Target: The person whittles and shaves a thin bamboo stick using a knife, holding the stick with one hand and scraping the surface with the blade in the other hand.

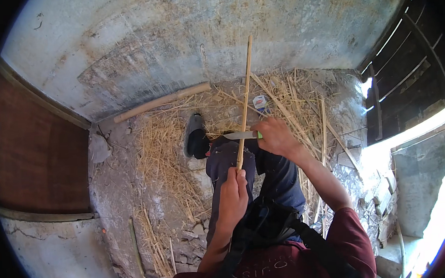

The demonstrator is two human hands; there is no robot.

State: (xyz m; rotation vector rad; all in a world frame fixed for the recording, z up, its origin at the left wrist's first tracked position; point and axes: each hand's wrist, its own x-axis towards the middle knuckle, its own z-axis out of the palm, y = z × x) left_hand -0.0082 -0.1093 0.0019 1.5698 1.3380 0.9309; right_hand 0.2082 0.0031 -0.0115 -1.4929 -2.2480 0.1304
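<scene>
My left hand (232,195) is closed round the lower end of a long, thin bamboo strip (246,89), which points up and away from me over my knees. In my right hand (277,138) is a knife (240,135) with a bit of green handle showing. Its blade lies across the strip, pointing left, a short way above my left hand. The blade and strip appear to touch. My fingers hide most of the knife's handle and the strip's near end.
Straw-like shavings (165,160) cover much of the floor. A thick bamboo pole (161,102) lies along the stained wall (216,32). Split strips (324,133) lie to the right, and a small white-and-blue packet (259,104) sits beyond my right hand. Rubble (386,195) lies at the right.
</scene>
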